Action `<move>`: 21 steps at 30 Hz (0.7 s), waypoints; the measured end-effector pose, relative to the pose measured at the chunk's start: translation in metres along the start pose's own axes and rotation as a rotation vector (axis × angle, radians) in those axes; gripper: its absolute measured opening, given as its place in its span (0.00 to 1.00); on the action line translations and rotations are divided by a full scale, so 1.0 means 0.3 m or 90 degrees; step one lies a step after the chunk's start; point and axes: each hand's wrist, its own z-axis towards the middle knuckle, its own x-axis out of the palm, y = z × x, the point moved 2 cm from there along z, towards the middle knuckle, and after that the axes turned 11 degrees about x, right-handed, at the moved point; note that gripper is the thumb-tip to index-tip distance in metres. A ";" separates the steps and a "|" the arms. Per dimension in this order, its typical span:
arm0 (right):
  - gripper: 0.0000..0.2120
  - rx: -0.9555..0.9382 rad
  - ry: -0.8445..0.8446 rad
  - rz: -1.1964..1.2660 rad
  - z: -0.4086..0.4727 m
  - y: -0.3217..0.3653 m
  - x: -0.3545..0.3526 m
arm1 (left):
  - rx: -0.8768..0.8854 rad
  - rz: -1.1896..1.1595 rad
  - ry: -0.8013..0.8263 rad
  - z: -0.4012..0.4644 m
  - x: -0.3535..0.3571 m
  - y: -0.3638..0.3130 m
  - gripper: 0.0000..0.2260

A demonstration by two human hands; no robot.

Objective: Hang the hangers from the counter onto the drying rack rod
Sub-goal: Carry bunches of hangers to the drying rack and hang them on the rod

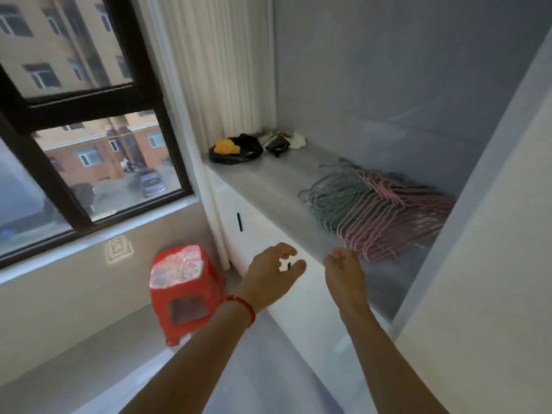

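Item: a stacked pile of thin pink and grey-green wire-style clothes hangers [379, 210], lying flat on the pale grey bench [268, 180] inside the alcove, toward its right wall.
Handling: I judge each hanger light and fairly stiff, but the hooks and arms overlap, so I expect tangling if I lift too many together.
Hold point: I would take a few by the hooks, at the far-left edge of the pile, or by the near corner of the pink group.
Left hand [270, 274]: fingers apart and loosely curved, holding nothing, raised in front of the white cabinet front [239, 204] below the bench edge.
Right hand [346, 270]: fingers relaxed, holding nothing, at the near bench edge.
Relation: the pile lies beyond and to the right of both hands; the right hand is near its near corner, not touching.
Rod: not in view.
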 end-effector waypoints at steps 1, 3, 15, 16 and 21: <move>0.12 0.023 -0.009 -0.005 0.038 -0.022 -0.009 | 0.004 0.007 0.015 0.046 0.039 0.003 0.15; 0.11 0.067 -0.025 -0.002 0.112 -0.064 -0.023 | 0.021 0.014 0.047 0.144 0.112 0.011 0.16; 0.34 0.215 -0.332 -0.195 0.521 -0.091 -0.099 | 0.278 0.185 0.298 0.705 0.464 0.204 0.27; 0.34 0.243 -0.338 -0.223 0.549 -0.089 -0.102 | 0.306 0.196 0.311 0.745 0.476 0.205 0.27; 0.38 0.345 -0.375 -0.338 0.633 -0.067 -0.117 | 0.384 0.269 0.391 0.863 0.546 0.237 0.31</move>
